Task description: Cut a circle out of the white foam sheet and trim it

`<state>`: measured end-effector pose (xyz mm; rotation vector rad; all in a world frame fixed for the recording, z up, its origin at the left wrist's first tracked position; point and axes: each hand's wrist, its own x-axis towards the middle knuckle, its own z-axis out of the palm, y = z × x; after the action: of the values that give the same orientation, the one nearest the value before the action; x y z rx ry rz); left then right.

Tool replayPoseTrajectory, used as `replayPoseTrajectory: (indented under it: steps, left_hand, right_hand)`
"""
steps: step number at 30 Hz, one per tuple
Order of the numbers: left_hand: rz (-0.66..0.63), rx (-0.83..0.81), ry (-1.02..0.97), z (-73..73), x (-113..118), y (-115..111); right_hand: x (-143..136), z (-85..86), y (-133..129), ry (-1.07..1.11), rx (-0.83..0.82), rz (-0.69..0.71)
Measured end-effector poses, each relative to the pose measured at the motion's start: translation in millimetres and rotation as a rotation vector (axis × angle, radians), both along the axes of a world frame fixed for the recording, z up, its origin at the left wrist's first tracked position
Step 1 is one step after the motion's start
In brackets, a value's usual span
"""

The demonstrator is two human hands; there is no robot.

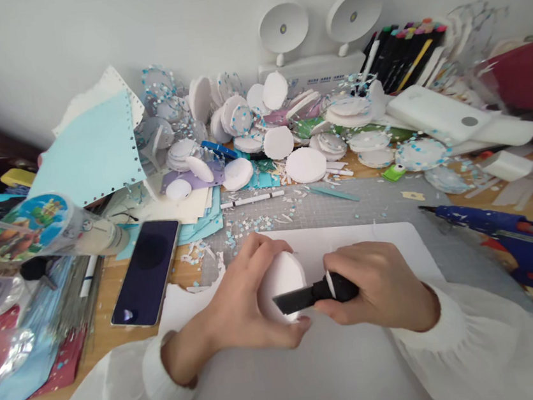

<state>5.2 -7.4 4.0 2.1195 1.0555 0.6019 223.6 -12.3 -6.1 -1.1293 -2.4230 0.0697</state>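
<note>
My left hand is curved around a round white disc, its thumb at the near edge and its fingers at the far edge. In my right hand is a black-handled knife with a wide dark blade, which points left and lies over the near part of the disc. Whether the blade touches the disc is hard to tell. Beneath both hands lies a large white sheet.
Many white discs are heaped along the wall. A phone and a tipped cup lie at left. At right is a blue glue gun on the grey mat, which carries paper scraps.
</note>
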Motion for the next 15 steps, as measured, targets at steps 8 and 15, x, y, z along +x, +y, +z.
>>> replayPoseTrajectory:
  steps: [8,15]
  left_hand:
    - [0.041,-0.031,0.018,-3.1,1.4,-3.6]
    - [0.054,-0.025,0.046,-1.8,2.0,-3.2]
  right_hand:
    - [-3.3,-1.5,-1.9,-0.031,0.013,-0.01]
    - [-4.9,-0.6,-2.7,-0.047,0.028,-0.004]
